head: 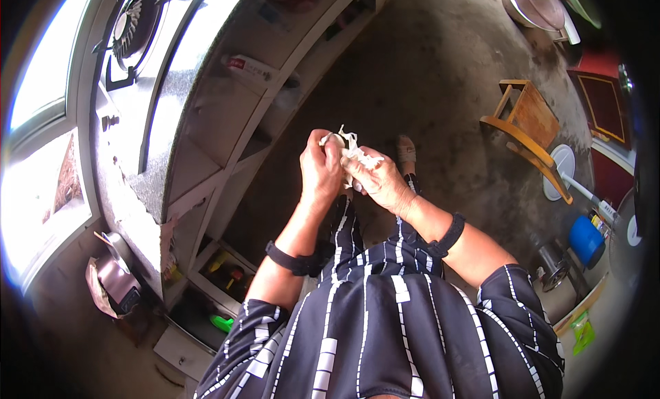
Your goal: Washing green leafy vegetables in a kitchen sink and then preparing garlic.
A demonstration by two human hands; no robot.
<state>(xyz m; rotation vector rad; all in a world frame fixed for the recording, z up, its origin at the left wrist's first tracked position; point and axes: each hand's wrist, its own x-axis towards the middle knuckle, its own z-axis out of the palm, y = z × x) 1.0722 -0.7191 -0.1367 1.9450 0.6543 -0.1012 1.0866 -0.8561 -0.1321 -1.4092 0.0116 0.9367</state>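
Note:
In front of my body, above the dark floor, my left hand and my right hand meet. Between them is a crumpled, torn-edged white wad, thin like tissue or peelings; its exact kind cannot be told. Curled left fingers grip its upper left part. The right thumb and fingers pinch the lower right part, with ragged ends sticking out above and between the hands. My fingers hide much of the wad. Each forearm wears a black strap.
Along the left runs a counter with a gas burner and open shelves below. A small appliance stands at lower left. On the right are a wooden chair, a white round base and a blue container.

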